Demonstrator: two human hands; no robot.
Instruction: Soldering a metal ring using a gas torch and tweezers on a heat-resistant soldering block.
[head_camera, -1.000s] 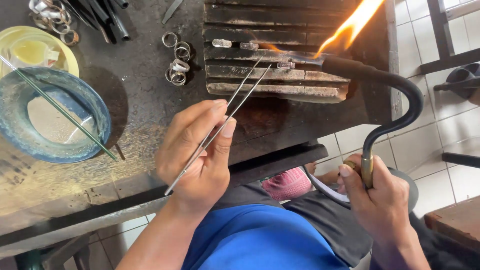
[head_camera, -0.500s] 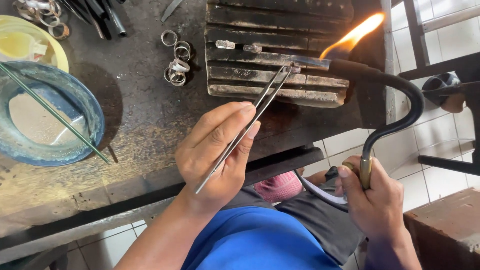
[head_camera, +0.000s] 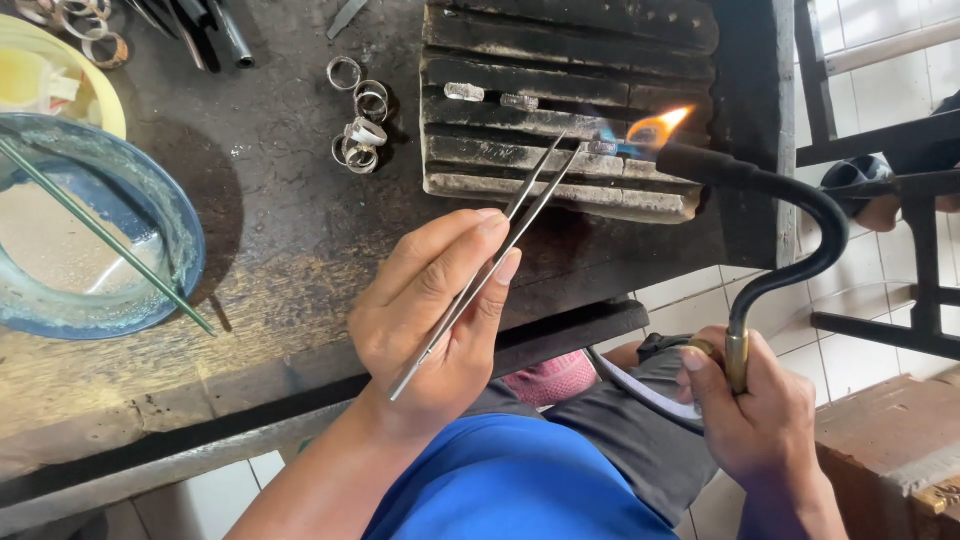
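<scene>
My left hand (head_camera: 440, 310) pinches long steel tweezers (head_camera: 500, 245) whose tips reach up to a small metal piece (head_camera: 601, 146) on a charred soldering block (head_camera: 560, 100). My right hand (head_camera: 750, 415) grips the brass base of a curved black torch (head_camera: 790, 235). Its nozzle points left at the small piece, and a short orange and blue flame (head_camera: 655, 128) burns there. Two more small silver pieces (head_camera: 490, 97) lie higher on the block.
Several silver rings (head_camera: 358, 120) lie left of the block on the scorched wooden bench (head_camera: 270, 250). A blue glass bowl (head_camera: 150, 195) with liquid and a thin green rod (head_camera: 110, 240) sits at the left, a yellow dish (head_camera: 75, 60) behind it. A hose (head_camera: 640, 385) runs below.
The flame has shrunk from a long orange tongue to a short one at the nozzle. The view has shifted, so hands and block sit lower and further right.
</scene>
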